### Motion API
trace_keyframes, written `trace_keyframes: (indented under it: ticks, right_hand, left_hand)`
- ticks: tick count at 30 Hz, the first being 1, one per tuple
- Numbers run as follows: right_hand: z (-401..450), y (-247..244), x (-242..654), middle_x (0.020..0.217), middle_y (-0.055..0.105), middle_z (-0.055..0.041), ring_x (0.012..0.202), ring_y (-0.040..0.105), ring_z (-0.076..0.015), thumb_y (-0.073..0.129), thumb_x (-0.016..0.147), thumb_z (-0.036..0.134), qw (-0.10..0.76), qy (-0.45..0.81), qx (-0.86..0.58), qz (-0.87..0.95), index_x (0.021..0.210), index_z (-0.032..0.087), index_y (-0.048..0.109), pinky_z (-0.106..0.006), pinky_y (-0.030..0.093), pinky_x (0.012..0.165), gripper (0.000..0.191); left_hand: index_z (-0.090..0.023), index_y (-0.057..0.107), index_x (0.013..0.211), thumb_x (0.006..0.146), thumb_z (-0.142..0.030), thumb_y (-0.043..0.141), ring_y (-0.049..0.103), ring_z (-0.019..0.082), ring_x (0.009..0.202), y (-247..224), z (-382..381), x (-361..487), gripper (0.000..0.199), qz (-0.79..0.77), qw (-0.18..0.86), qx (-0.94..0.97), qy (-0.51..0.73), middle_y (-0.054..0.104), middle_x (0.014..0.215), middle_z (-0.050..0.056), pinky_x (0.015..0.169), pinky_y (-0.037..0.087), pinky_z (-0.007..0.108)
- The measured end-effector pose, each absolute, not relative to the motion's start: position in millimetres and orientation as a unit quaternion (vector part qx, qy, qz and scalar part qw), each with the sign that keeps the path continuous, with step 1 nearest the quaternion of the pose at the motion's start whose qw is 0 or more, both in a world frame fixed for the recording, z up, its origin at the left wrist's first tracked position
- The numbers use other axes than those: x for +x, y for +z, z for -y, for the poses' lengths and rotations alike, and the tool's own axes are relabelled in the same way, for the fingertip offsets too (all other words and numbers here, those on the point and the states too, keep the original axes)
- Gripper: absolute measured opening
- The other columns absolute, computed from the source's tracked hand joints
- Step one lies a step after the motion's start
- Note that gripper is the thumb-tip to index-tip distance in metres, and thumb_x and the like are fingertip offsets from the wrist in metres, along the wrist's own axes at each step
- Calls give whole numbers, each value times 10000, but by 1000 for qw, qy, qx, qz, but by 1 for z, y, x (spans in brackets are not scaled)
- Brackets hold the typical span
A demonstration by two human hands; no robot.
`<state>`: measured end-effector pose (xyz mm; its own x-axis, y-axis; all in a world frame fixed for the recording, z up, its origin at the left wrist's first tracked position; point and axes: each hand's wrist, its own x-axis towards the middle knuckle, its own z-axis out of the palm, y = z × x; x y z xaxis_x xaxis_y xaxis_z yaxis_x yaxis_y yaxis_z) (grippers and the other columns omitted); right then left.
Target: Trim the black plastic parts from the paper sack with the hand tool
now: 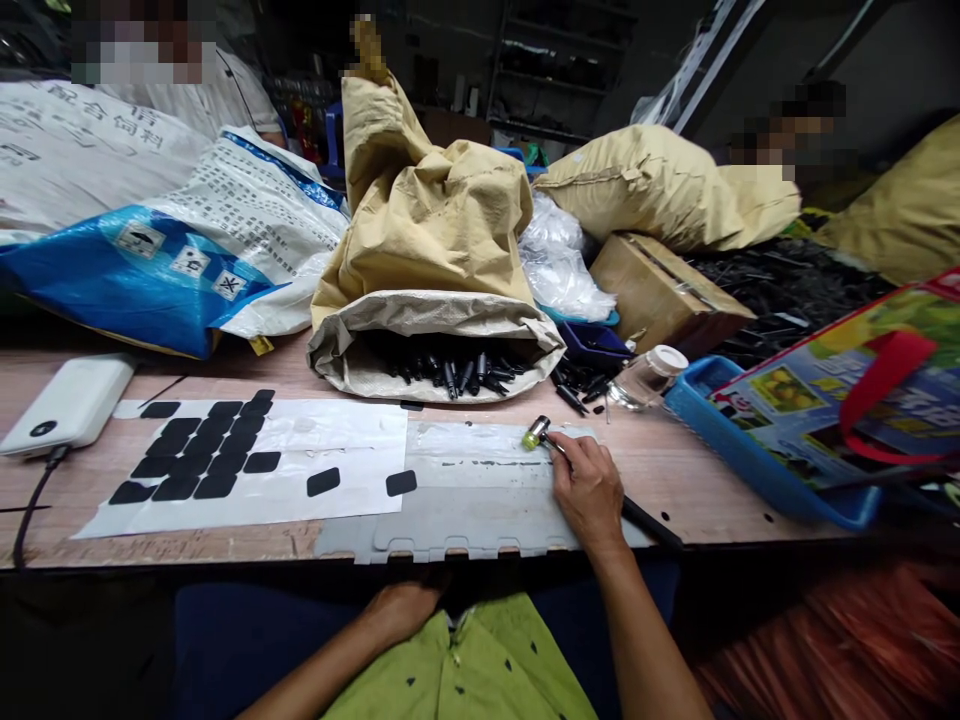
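Note:
My right hand (589,485) is closed round a small two-faced mallet (537,433) with a yellow-green face and a shiny metal head. Its black grip (651,522) sticks out behind my wrist toward the table edge. Beneath the mallet lies a grey sheet (480,515) with notches along its front edge. My left hand (405,606) rests low at my lap, just below the table edge; its fingers are lost in shadow. A white sheet (300,435) to the left carries several black rounded patches (323,482), some in rows and some loose.
Behind the sheets, an open sack (435,240) spills black tubular parts (472,373). A white power bank (71,405) with a cable lies at the left. On the right stand a clear jar (649,375) and a blue basket (772,485). Two people are across the table.

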<state>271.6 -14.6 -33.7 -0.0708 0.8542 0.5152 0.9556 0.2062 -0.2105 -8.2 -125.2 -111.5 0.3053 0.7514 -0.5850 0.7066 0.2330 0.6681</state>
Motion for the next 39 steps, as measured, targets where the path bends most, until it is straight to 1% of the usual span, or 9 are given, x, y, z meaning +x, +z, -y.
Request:
trace_keyframes:
  ticks: [3, 6, 11, 14, 18, 22, 30, 35, 39]
  right_hand:
    - [14, -35, 272, 939, 650, -49, 889, 536, -217, 540, 975, 224, 272, -93, -625, 726, 1206, 248, 714, -332, 413, 842, 291]
    - [14, -36, 273, 946, 650, -52, 900, 541, -220, 536, 981, 229, 271, -92, -626, 726, 1209, 249, 714, -334, 416, 850, 290]
    - [15, -36, 273, 952, 651, -57, 893, 543, -222, 521, 992, 238, 273, -93, -621, 729, 1210, 245, 710, -343, 419, 853, 288]
    - [15, -34, 272, 943, 649, -54, 892, 540, -221, 528, 988, 236, 271, -95, -622, 728, 1203, 247, 712, -344, 418, 849, 284]
    - [14, -34, 273, 941, 648, -47, 890, 538, -218, 547, 975, 227, 274, -94, -622, 727, 1200, 248, 713, -342, 418, 843, 280]
    - [13, -35, 274, 940, 652, -45, 887, 538, -217, 552, 972, 218, 277, -88, -620, 728, 1191, 249, 715, -339, 418, 842, 275]
    - [13, -34, 273, 948, 652, -46, 903, 537, -221, 558, 967, 213, 275, -82, -625, 726, 1197, 245, 710, -344, 417, 866, 277]
    - [13, -34, 273, 936, 644, -44, 893, 529, -220, 565, 953, 211, 274, -80, -626, 725, 1190, 250, 711, -342, 410, 855, 280]
    - [14, -33, 272, 931, 645, -46, 885, 526, -218, 553, 953, 213, 278, -86, -627, 723, 1185, 251, 710, -342, 407, 841, 283]
  left_hand:
    - [-233, 604, 1427, 964, -552, 416, 561, 347, 1348, -98, 125, -4, 593, -622, 511, 590, -57, 620, 1448, 121, 1080, 446, 428]
    - [-238, 673, 1334, 947, -503, 484, 658, 318, 1186, -61, 129, -3, 506, -553, 522, 647, -50, 722, 1267, 113, 980, 493, 383]
    - [-245, 755, 1074, 969, -455, 510, 682, 208, 885, 20, 107, 2, 339, -396, 575, 712, 70, 761, 986, 37, 754, 486, 275]
    - [-187, 729, 986, 979, -528, 492, 639, 180, 746, 42, 53, 7, 415, -482, 525, 676, 189, 740, 890, 48, 640, 442, 263]
    - [-185, 713, 862, 965, -534, 502, 652, 225, 783, 36, -35, 9, 421, -707, 264, 598, 269, 733, 847, 85, 663, 434, 301]
    - [-203, 747, 829, 905, -531, 573, 696, 312, 912, 27, -85, 10, 379, -793, 161, 550, 205, 759, 914, 142, 740, 465, 364]
    - [-221, 762, 783, 790, -437, 654, 687, 286, 843, 41, -70, 3, 242, -773, 166, 582, 190, 758, 836, 102, 684, 423, 340]
    - [-243, 740, 742, 766, -431, 692, 602, 183, 660, 44, -29, -22, 195, -589, 273, 748, 137, 681, 657, -3, 591, 334, 292]
    - [-223, 691, 734, 771, -358, 689, 573, 179, 690, 25, -7, -20, 139, -525, 290, 790, 129, 658, 679, -5, 622, 345, 290]
